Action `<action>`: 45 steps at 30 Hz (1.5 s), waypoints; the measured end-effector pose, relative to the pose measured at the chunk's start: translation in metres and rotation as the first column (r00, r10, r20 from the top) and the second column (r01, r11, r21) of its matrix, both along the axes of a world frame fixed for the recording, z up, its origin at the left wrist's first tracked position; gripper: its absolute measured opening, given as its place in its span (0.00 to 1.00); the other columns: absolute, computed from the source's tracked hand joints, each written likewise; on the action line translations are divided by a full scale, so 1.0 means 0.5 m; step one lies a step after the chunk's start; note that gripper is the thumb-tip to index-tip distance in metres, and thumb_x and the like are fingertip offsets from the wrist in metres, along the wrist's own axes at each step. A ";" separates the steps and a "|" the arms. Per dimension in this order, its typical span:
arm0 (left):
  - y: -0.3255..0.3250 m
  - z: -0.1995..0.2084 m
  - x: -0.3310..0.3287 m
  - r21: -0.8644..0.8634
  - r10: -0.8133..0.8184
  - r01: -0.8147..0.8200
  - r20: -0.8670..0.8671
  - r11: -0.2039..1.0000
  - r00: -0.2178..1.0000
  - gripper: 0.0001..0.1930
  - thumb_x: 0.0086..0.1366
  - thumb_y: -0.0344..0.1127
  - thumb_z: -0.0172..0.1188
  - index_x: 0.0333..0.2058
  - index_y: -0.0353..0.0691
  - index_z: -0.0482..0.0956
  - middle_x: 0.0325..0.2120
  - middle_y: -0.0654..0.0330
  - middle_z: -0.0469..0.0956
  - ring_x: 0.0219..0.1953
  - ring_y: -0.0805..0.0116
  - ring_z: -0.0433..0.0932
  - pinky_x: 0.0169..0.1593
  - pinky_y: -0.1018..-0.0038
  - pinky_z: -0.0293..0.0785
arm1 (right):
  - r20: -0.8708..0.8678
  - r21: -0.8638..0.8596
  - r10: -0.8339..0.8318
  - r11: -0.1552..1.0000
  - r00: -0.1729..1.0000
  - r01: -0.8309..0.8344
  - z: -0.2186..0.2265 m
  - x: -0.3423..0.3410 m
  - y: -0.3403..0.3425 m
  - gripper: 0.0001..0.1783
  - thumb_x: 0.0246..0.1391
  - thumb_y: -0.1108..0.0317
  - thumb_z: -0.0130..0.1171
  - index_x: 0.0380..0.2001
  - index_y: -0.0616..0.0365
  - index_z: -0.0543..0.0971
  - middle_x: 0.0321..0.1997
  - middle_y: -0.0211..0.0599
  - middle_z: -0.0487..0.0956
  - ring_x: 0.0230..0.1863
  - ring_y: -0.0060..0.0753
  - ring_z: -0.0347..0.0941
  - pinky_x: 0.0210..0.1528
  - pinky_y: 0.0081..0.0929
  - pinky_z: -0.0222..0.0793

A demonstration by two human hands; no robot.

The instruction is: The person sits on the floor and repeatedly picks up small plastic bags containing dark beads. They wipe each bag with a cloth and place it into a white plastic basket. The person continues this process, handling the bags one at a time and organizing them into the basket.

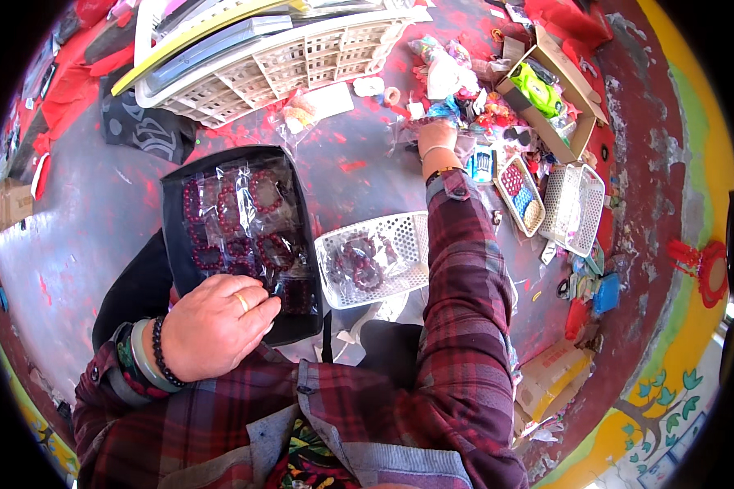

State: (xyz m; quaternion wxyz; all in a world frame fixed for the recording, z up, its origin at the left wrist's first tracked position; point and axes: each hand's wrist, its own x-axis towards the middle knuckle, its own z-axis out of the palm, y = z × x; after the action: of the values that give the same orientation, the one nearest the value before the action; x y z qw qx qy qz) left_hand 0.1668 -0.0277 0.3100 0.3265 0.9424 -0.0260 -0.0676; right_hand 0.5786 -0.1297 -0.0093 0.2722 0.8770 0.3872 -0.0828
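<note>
A black shallow case point(308, 269) lies at an angle in front of me, holding several dark red bead bracelets point(228, 208) in clear plastic bags. My left hand point(220, 326) lies over its near edge, fingers curled together; whatever they grip is hidden beneath. Stretched far forward, my right hand point(438, 137) touches a heap of clear bags and small coloured items point(497, 110); its fingertips are lost among them. Between my arms stands a white perforated basket point(412, 236) with more bagged dark red bead bracelets point(359, 265) inside.
A large cream crate point(302, 69) of flat items stands at the far left. On the right are an open cardboard box point(575, 61) with a green packet, a small tray of coloured beads point(520, 196) and another white basket point(575, 208). A dark patterned bag point(143, 126) lies left.
</note>
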 end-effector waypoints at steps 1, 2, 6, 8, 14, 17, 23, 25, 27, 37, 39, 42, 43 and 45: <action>0.004 0.001 0.002 0.002 -0.001 0.001 -0.008 1.000 1.000 0.16 0.48 0.29 0.62 0.39 0.35 0.75 0.36 0.56 0.75 0.42 0.58 0.73 0.46 0.66 0.69 | -0.026 0.017 0.004 1.000 1.000 -0.003 -0.001 0.008 -0.004 0.16 0.54 0.64 0.47 0.42 0.56 0.78 0.47 0.45 0.75 0.45 0.41 0.74 0.41 0.33 0.73; 0.006 0.001 0.000 0.007 0.006 -0.006 -0.015 1.000 1.000 0.16 0.48 0.29 0.62 0.38 0.35 0.75 0.36 0.56 0.75 0.42 0.58 0.73 0.46 0.66 0.69 | -0.055 0.033 0.017 0.999 0.998 -0.015 0.025 0.005 -0.001 0.15 0.54 0.64 0.47 0.40 0.55 0.80 0.45 0.43 0.77 0.45 0.41 0.74 0.41 0.34 0.73; 0.005 0.006 -0.006 0.002 0.000 0.000 0.018 1.000 1.000 0.16 0.48 0.29 0.62 0.38 0.34 0.75 0.35 0.56 0.74 0.42 0.59 0.73 0.46 0.66 0.69 | 0.030 0.231 -0.079 0.970 0.996 0.070 0.071 0.068 -0.074 0.13 0.54 0.65 0.47 0.36 0.54 0.81 0.36 0.41 0.80 0.37 0.42 0.78 0.38 0.39 0.75; -0.001 0.004 -0.014 0.002 0.008 -0.008 0.043 1.000 0.999 0.16 0.48 0.29 0.62 0.38 0.34 0.75 0.35 0.56 0.74 0.42 0.59 0.73 0.46 0.66 0.69 | 0.057 0.352 -0.155 0.928 0.986 0.125 0.125 0.079 -0.095 0.13 0.54 0.63 0.47 0.36 0.52 0.80 0.36 0.41 0.80 0.37 0.43 0.77 0.38 0.40 0.74; -0.021 0.008 -0.034 -0.018 -0.003 0.004 0.088 1.000 0.996 0.15 0.50 0.29 0.62 0.39 0.34 0.74 0.35 0.56 0.74 0.42 0.59 0.73 0.46 0.66 0.69 | 0.029 0.810 -0.115 0.585 0.993 0.044 0.287 0.024 -0.245 0.12 0.55 0.59 0.48 0.33 0.50 0.78 0.30 0.44 0.78 0.34 0.49 0.74 0.35 0.43 0.68; -0.032 0.005 -0.043 -0.024 -0.004 0.006 0.089 1.000 0.996 0.15 0.51 0.30 0.61 0.39 0.35 0.74 0.36 0.57 0.74 0.42 0.59 0.73 0.46 0.66 0.69 | -0.058 0.805 -0.005 0.591 0.998 0.049 0.342 -0.075 -0.303 0.09 0.55 0.63 0.49 0.28 0.52 0.77 0.25 0.47 0.76 0.28 0.51 0.73 0.29 0.43 0.67; -0.042 0.003 -0.040 -0.019 -0.035 0.037 0.076 0.999 0.996 0.15 0.51 0.30 0.61 0.40 0.36 0.74 0.36 0.58 0.74 0.42 0.59 0.73 0.46 0.67 0.68 | -0.255 0.686 0.117 0.722 0.960 0.094 0.336 -0.297 -0.385 0.06 0.50 0.68 0.51 0.23 0.53 0.77 0.22 0.42 0.75 0.26 0.48 0.73 0.27 0.41 0.68; -0.042 0.002 -0.037 -0.018 -0.046 0.048 0.073 0.999 0.996 0.16 0.51 0.29 0.61 0.40 0.36 0.74 0.36 0.57 0.74 0.42 0.59 0.73 0.46 0.67 0.68 | -0.420 0.645 0.183 0.749 0.889 0.150 0.325 -0.352 -0.398 0.06 0.49 0.67 0.51 0.23 0.53 0.76 0.22 0.42 0.74 0.27 0.49 0.72 0.28 0.41 0.68; -0.043 0.000 -0.035 -0.015 -0.048 0.049 0.071 0.999 0.996 0.15 0.52 0.30 0.60 0.40 0.35 0.74 0.35 0.57 0.74 0.42 0.59 0.72 0.46 0.67 0.68 | -0.722 0.466 0.096 0.800 0.685 0.379 0.345 -0.382 -0.399 0.12 0.47 0.59 0.57 0.35 0.51 0.80 0.31 0.44 0.79 0.34 0.49 0.75 0.36 0.38 0.71; -0.033 0.002 -0.023 -0.008 -0.086 0.087 0.067 0.996 0.994 0.15 0.52 0.29 0.60 0.41 0.35 0.74 0.35 0.56 0.74 0.42 0.57 0.72 0.45 0.66 0.68 | -0.776 0.370 0.161 0.899 0.610 0.233 0.359 -0.316 -0.343 0.10 0.48 0.63 0.52 0.31 0.52 0.80 0.32 0.44 0.79 0.33 0.48 0.75 0.38 0.37 0.71; -0.034 0.002 -0.029 -0.016 -0.099 0.100 0.063 0.995 0.993 0.15 0.53 0.30 0.59 0.40 0.35 0.73 0.34 0.56 0.73 0.41 0.57 0.72 0.45 0.66 0.68 | -0.708 0.383 0.345 0.921 0.616 -0.076 0.353 -0.310 -0.326 0.10 0.49 0.64 0.49 0.26 0.53 0.79 0.29 0.44 0.79 0.31 0.50 0.75 0.37 0.39 0.71; -0.036 -0.008 -0.049 -0.008 -0.124 0.124 0.042 0.992 0.991 0.13 0.55 0.31 0.58 0.39 0.36 0.73 0.33 0.56 0.73 0.39 0.58 0.72 0.43 0.66 0.68 | -0.702 0.217 0.122 0.975 0.701 0.048 0.376 -0.323 -0.303 0.13 0.49 0.60 0.46 0.22 0.54 0.77 0.27 0.47 0.78 0.31 0.51 0.75 0.37 0.43 0.70; -0.036 -0.014 -0.057 -0.010 -0.107 0.108 0.073 0.994 0.992 0.11 0.55 0.31 0.57 0.38 0.36 0.74 0.31 0.56 0.73 0.37 0.57 0.72 0.42 0.66 0.68 | -0.679 0.161 0.069 0.985 0.731 0.056 0.386 -0.324 -0.295 0.14 0.49 0.59 0.46 0.22 0.54 0.77 0.27 0.48 0.78 0.32 0.51 0.74 0.37 0.43 0.70; -0.027 -0.027 -0.071 0.047 -0.103 0.099 0.108 0.994 0.989 0.08 0.56 0.32 0.56 0.35 0.37 0.74 0.29 0.55 0.74 0.35 0.56 0.72 0.41 0.65 0.68 | -0.607 0.205 0.182 0.976 0.774 -0.068 0.420 -0.324 -0.287 0.14 0.50 0.60 0.46 0.24 0.55 0.78 0.28 0.47 0.78 0.33 0.50 0.75 0.38 0.42 0.71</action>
State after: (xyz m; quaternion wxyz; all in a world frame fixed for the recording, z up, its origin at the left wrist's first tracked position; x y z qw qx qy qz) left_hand 0.1313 -0.0414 0.2965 0.3010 0.9488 -0.0903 -0.0324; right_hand 0.4167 -0.2734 0.2009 0.0576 0.7928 0.5183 -0.3153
